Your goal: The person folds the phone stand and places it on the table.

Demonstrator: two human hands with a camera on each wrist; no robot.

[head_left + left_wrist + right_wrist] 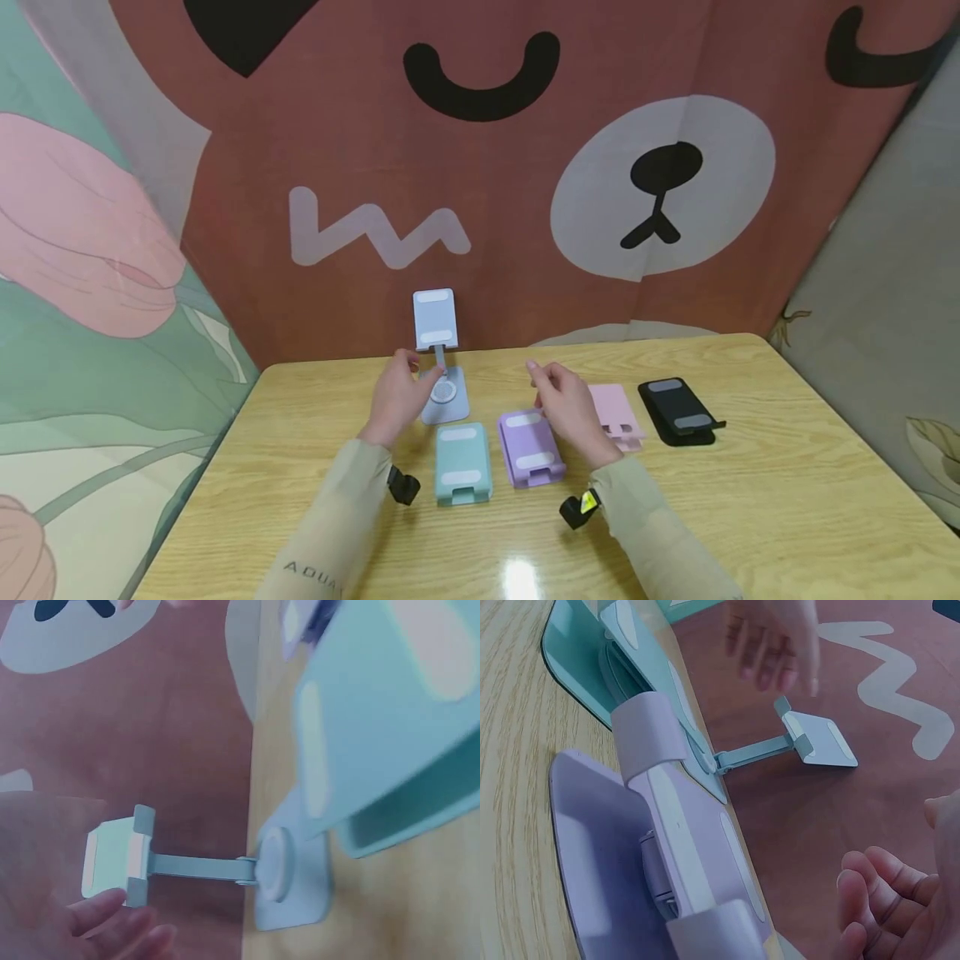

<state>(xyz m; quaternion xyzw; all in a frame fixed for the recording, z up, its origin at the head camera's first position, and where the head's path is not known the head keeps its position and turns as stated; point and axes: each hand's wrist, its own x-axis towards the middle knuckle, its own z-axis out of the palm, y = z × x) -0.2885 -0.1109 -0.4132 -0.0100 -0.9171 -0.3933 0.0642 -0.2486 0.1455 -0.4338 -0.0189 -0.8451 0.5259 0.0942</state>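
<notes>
A light blue phone stand [435, 319] is unfolded upright at the back of the table, its arm rising from a flat base with a round ring. Beside its arm is my left hand [395, 398], fingers loosely bent and holding nothing; the right wrist view shows a gap between this hand [776, 634] and the stand. My right hand [572, 410] hovers over the far side of a folded purple phone stand [529, 446], its fingers loosely curled around nothing. A folded mint-green phone stand [462, 458] lies left of the purple one, in front of the blue base.
Partly behind my right hand lies a folded pink phone stand [615, 408]. Farther right is a folded black phone stand [678, 408]. The wooden table [787, 483] meets a hanging cloth [510, 175] with a bear print at its back edge.
</notes>
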